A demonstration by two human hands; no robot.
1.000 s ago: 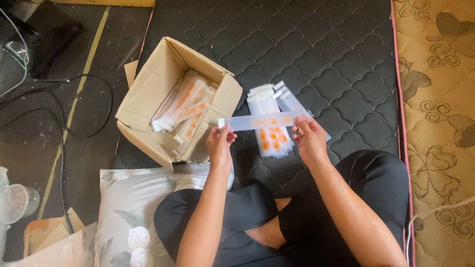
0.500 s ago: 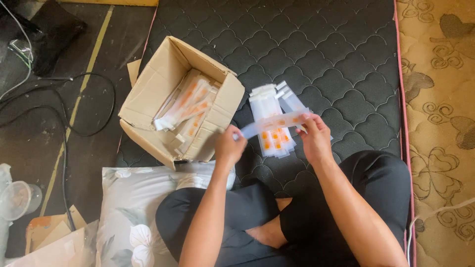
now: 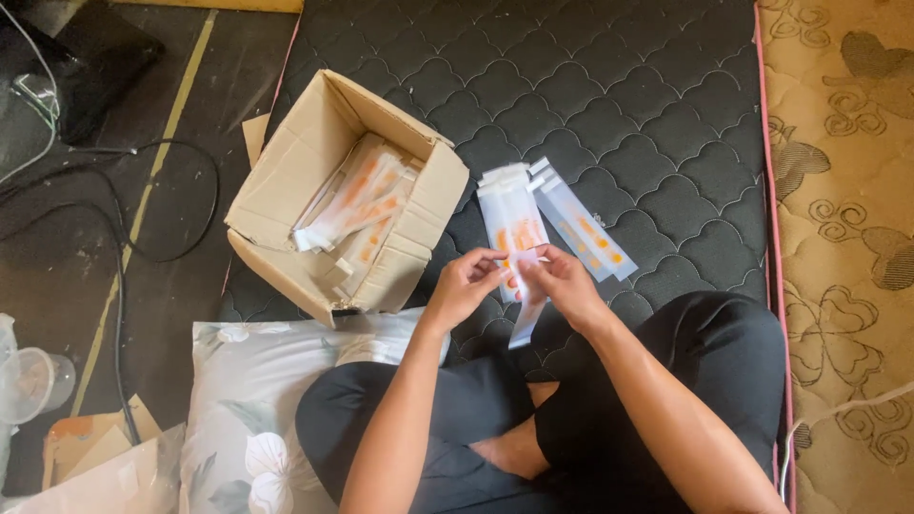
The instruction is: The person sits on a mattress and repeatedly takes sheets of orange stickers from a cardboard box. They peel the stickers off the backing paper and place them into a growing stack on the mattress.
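The person sat cross-legged on the mattress (image 3: 666,105), both hands met over the lap. The left hand (image 3: 464,286) and right hand (image 3: 564,284) each pinched the same strip (image 3: 526,319), a long clear packet that hung down from the fingers toward the knees, its lower end free.

Just beyond the fingertips lay the pile (image 3: 514,224) of like packets, with a few more fanned out (image 3: 586,228) to the right of the grip, their ends loose on the quilting. To the left of the grip stood the box (image 3: 286,181), flaps open, more packets leaning inside; its near corner sat close to the left wrist. Bare mattress stretched beyond and right of the pile up to the pink edge (image 3: 773,238). A pillow (image 3: 238,400) lay under the left elbow.
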